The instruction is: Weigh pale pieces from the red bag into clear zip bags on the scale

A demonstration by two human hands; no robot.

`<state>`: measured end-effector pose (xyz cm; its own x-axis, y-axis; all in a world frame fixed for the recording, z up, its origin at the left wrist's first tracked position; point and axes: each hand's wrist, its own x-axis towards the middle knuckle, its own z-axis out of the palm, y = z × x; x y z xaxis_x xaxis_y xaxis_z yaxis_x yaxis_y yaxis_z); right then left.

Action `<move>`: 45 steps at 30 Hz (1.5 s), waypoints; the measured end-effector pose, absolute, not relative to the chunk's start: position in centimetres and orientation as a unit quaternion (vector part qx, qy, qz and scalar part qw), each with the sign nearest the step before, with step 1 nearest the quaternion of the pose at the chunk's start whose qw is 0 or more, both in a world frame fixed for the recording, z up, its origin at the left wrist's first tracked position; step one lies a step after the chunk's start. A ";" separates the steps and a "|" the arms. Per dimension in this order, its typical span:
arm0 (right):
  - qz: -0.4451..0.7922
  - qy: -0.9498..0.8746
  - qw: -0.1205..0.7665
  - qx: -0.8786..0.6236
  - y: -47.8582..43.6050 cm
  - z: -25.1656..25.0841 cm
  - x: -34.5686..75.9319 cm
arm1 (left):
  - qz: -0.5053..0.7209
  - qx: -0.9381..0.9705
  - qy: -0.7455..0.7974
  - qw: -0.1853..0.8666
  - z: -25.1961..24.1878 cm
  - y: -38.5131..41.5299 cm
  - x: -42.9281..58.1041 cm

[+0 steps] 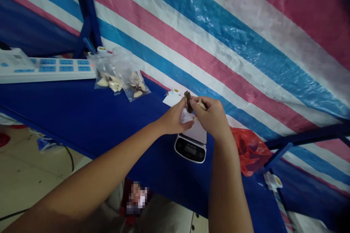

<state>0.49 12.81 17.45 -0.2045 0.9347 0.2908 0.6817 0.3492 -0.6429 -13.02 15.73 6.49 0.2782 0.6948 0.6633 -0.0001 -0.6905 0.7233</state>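
Observation:
Over a digital kitchen scale (190, 149), my two hands meet close together. My right hand (214, 116) is closed, pinching a dark brown dried slice (188, 102) that looks like mushroom, with a paler slice (202, 104) tucked in its fingers. My left hand (173, 119) curves round a small clear plastic bag (186, 116) just above the weighing plate, its fingers and thumb at the bag's sides. Part of the bag and a pale bit inside or below it are hidden by my hands.
Two zip bags (135, 83) of similar slices lie at the back left, beside a long power strip (54, 68). White paper (172, 98) sits behind my left hand. A crumpled red plastic bag (250, 149) lies right of my right forearm. Striped sheeting (191, 43) rises behind the blue table (109, 116).

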 end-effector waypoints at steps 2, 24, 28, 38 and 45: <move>0.171 -0.763 0.315 -0.537 13.1 16.7 0.2 | 0.566 0.722 0.219 0.333 6.5 15.8 -12.9; -0.142 -0.782 0.344 -0.500 12.9 16.2 -0.3 | 0.536 0.736 0.172 0.376 7.7 14.9 -13.1; -0.113 -0.783 0.358 -0.496 12.8 16.3 -0.5 | 0.544 0.717 0.164 0.404 7.6 15.0 -12.9; -0.016 -0.833 0.246 -0.495 12.1 17.3 0.9 | 0.533 0.694 0.172 0.453 8.0 14.9 -13.2; -0.011 -0.843 0.251 -0.476 12.5 17.1 1.0 | 0.526 0.693 0.147 0.471 7.8 15.1 -12.8</move>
